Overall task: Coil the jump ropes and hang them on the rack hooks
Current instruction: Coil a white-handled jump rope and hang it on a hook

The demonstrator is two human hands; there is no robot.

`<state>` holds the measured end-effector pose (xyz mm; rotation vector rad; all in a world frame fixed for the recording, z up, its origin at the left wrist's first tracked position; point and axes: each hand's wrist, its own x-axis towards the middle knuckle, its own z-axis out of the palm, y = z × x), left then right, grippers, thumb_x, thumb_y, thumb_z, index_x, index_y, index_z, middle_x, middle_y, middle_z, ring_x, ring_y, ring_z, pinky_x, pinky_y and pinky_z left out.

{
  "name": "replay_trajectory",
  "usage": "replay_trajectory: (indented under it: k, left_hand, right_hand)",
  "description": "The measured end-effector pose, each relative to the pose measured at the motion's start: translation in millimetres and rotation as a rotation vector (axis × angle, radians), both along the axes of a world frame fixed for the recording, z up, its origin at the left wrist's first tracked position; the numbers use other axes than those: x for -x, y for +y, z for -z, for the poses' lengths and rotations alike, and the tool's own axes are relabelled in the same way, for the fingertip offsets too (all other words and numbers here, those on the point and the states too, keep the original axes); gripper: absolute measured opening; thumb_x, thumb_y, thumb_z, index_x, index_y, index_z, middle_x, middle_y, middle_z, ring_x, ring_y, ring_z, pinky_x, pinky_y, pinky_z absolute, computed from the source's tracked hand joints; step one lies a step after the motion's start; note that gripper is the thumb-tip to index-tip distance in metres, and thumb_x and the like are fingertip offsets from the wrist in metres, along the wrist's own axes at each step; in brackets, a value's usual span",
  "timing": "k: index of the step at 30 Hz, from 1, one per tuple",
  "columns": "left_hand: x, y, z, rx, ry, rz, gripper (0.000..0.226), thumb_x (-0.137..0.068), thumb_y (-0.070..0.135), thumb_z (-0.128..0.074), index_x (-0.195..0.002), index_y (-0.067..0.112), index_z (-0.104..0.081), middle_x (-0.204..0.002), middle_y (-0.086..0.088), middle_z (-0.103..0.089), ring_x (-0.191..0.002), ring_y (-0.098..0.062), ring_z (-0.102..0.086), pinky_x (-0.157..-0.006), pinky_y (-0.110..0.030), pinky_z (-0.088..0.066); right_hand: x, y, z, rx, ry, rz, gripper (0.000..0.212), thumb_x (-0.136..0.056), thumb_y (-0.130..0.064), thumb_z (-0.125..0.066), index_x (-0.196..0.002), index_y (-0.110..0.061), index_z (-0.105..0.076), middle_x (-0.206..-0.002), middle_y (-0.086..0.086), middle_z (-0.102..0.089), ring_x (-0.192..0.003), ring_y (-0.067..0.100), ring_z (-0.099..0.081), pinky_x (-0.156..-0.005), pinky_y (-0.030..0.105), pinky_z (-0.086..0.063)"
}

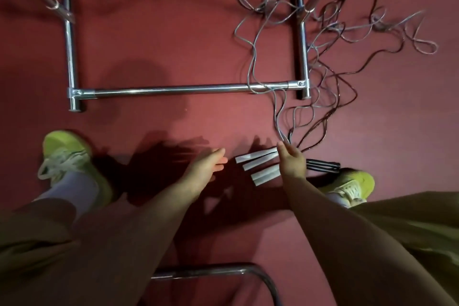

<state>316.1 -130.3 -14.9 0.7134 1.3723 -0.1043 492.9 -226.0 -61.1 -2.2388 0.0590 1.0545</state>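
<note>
On the red carpet floor [173, 45], loose grey and dark jump-rope cords [323, 62] sprawl tangled over the right end of the chrome tube rack base [173, 89]. Their white flat handles [258, 164] and black handles [323, 166] lie between two yellow-green sneakers [67, 154]. The right hand [293, 160] rests fingers-straight over the handles; whether it grips any cannot be told. The left hand [207, 164] hovers relaxed, holding nothing.

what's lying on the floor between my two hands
In the head view, the white jump rope handles lie between the left hand and right hand.
</note>
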Motion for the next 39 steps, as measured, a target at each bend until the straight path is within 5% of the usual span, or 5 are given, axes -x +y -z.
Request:
replay_trajectory:
  k: [10,17,28,36,39]
  left_hand:
    - [-21.2,2.1,34.5,0.002,-0.005,0.038,0.018,-0.098,0.034,-0.044,-0.108,0.025,-0.056,-0.100,0.005,-0.064,-0.094,-0.014,-0.059,-0.084,-0.034,-0.037]
    - [-21.1,8.4,37.7,-0.019,0.009,0.050,0.024,-0.098,0.032,-0.045,-0.115,0.020,-0.056,-0.107,0.001,-0.064,-0.098,-0.015,-0.059,-0.086,-0.034,-0.038]
    - [21.2,32.7,-23.6,-0.119,-0.032,-0.088,0.043,-0.101,0.042,-0.028,-0.130,0.018,-0.050,-0.126,0.007,-0.053,-0.110,-0.001,-0.050,-0.097,-0.022,-0.027]
    - [42.1,50.1,-133.7,-0.262,-0.120,0.139,0.065,-0.099,0.053,-0.012,-0.091,0.014,-0.063,-0.100,-0.004,-0.064,-0.098,-0.013,-0.057,-0.086,-0.018,-0.039]
    - [47.1,51.8,-178.5,-0.293,-0.249,0.222,0.066,-0.096,0.061,-0.019,-0.111,0.015,-0.063,-0.128,-0.007,-0.058,-0.119,-0.020,-0.053,-0.088,-0.014,-0.041]
  right_hand:
    - [-32.3,32.7,51.3,0.170,-0.087,-0.181,0.059,-0.084,-0.035,-0.070,-0.134,-0.008,-0.053,-0.131,0.011,-0.059,-0.123,0.025,-0.054,-0.100,0.030,-0.038]
    - [-37.5,39.6,67.5,0.419,-0.136,-0.499,0.031,-0.081,-0.032,-0.065,-0.106,-0.015,-0.071,-0.106,0.019,-0.065,-0.106,0.036,-0.058,-0.090,0.037,-0.047]
    - [56.9,85.1,-47.0,-0.288,0.368,-0.310,0.023,-0.104,-0.012,-0.035,-0.081,-0.016,-0.034,-0.062,0.009,-0.064,-0.047,0.015,-0.063,-0.042,0.024,-0.046]
    - [73.8,122.2,-197.3,-0.578,0.593,-0.085,0.019,-0.105,-0.015,-0.033,-0.087,-0.013,-0.039,-0.053,0.003,-0.065,-0.048,0.018,-0.067,-0.045,0.026,-0.054]
    - [77.1,125.3,-241.5,-0.634,0.595,0.003,0.016,-0.105,-0.016,-0.032,-0.092,-0.012,-0.040,-0.054,0.003,-0.066,-0.050,0.018,-0.067,-0.048,0.027,-0.056]
